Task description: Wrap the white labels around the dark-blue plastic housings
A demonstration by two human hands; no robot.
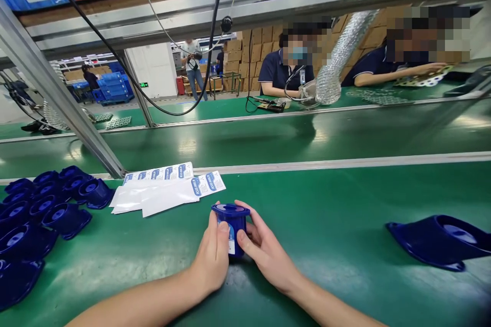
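Note:
A small dark blue plastic part stands upright on the green table in front of me, with a white and blue label on its near side. My left hand grips it from the left, thumb pressed on the label. My right hand wraps it from the right, fingers curled round its side. Both hands rest on the table.
A heap of several dark blue parts lies at the left. White label sheets lie behind my hands. One blue part lies on its side at the right. Beyond a conveyor belt, two people sit at work.

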